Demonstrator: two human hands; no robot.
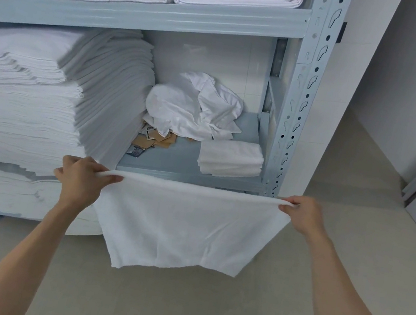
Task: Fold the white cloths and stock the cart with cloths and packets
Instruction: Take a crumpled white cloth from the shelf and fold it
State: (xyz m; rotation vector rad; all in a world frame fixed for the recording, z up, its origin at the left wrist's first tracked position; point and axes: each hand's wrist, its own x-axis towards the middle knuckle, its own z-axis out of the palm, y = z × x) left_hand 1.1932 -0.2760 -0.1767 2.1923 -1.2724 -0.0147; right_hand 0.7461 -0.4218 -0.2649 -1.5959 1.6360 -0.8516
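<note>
Right now you hold a white cloth (183, 225) stretched out in front of the grey metal shelf rack (298, 95), its top edge running level from left to right just below the rack's lower shelf board. That top edge is the cloth's long axis; the rest hangs straight down toward the floor, with the bottom edge uneven. Your left hand (80, 179) pinches the upper left corner, fingers curled over the edge, and your right hand (302, 215) pinches the upper right corner the same way, so the cloth spans the gap between them, pulled taut.

On the rack's lower shelf, behind the cloth, lies a crumpled pile of white cloths (196, 108), with brown packets (157, 140) at its front left and a small folded stack (230, 158) at its right.
</note>
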